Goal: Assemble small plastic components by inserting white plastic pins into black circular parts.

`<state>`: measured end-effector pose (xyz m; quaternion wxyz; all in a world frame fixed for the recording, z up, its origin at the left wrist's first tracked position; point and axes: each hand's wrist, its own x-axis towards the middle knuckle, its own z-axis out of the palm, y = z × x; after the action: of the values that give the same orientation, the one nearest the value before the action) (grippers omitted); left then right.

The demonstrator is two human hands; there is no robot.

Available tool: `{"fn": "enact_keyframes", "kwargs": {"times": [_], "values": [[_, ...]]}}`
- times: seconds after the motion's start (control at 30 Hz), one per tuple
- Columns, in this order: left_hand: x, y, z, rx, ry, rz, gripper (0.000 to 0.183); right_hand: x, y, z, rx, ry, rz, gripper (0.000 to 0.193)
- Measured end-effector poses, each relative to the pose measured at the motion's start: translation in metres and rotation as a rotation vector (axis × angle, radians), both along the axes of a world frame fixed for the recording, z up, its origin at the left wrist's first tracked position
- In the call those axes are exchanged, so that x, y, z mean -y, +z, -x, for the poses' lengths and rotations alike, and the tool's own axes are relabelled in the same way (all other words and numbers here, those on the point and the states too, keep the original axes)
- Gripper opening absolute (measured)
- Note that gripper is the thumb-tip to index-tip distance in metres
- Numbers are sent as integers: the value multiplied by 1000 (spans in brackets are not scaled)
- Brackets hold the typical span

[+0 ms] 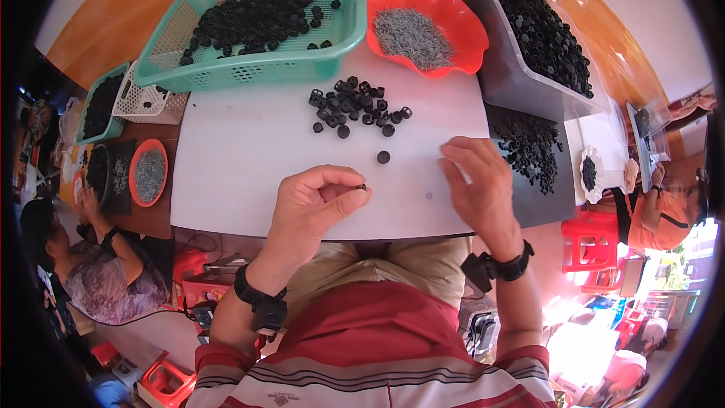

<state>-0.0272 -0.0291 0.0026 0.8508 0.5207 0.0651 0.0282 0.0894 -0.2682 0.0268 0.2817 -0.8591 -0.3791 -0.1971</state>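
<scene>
The left hand [313, 200] pinches a small dark piece [362, 187] between thumb and forefinger, above the near half of the smooth white worktop [226, 166]; the right hand [483, 185] is slightly apart from the surface or resting on it, I cannot tell which, its thumb and fingers parted moderately wide; a tiny grey round bit [430, 196] lies between the hands; a single black round plastic cap [384, 157] sits just beyond the pinched piece, and a loose cluster of black cylindrical plastic parts [346, 106] spreads farther back; behind stand a green rectangular plastic basket [302, 72], a red wavy-rimmed plastic bowl [470, 38] of thin grey metal pieces [411, 36] and a translucent grey plastic bin [521, 91]; small black parts [532, 155] lie scattered to the right.
</scene>
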Motion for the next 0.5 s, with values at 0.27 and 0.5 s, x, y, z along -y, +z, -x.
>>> {"fn": "enact_keyframes", "kwargs": {"times": [0.27, 0.5], "values": [[10, -5, -2, -26, -50, 3, 16, 37, -2, 11, -224, -70, -25, 18], [12, -4, -4, -31, -59, -13, 15, 32, 3, 18, -207, -41, 4, 18]]}}
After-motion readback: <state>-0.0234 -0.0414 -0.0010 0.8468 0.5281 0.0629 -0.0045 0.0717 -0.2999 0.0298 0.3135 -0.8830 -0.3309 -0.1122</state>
